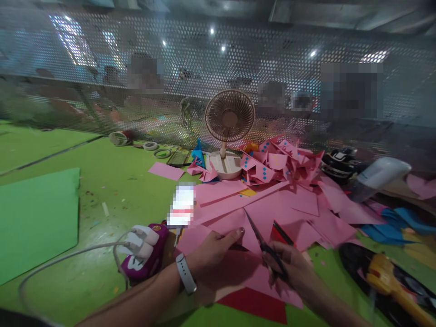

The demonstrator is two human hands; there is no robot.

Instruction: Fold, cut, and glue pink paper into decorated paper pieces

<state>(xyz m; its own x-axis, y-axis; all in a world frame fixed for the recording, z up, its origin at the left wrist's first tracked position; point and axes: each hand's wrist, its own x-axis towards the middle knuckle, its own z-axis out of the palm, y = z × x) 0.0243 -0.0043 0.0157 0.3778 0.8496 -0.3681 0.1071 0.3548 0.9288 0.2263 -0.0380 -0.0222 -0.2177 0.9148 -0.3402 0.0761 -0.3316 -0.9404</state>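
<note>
My right hand (286,263) is wrapped round the handles of dark-bladed scissors (254,227), whose tip points up and away over pink paper. My left hand (218,250), with a pale watch band at the wrist, pinches a sheet of pink paper (235,268) under the thumb; its other fingers are mostly hidden. Red paper (259,305) lies below the two hands, partly under the pink sheet. Beyond them, loose pink sheets (218,200) overlap on the green table (112,200). A dark-edged red item (281,232) rests just behind my right hand.
A small fan (230,116) stands at the back beside a heap of folded pink paper (272,161). On the left are a lit phone (182,204), a purple power block (145,259) with plugs, and a green sheet (37,218). A yellow-handled tool (384,277) sits at the right.
</note>
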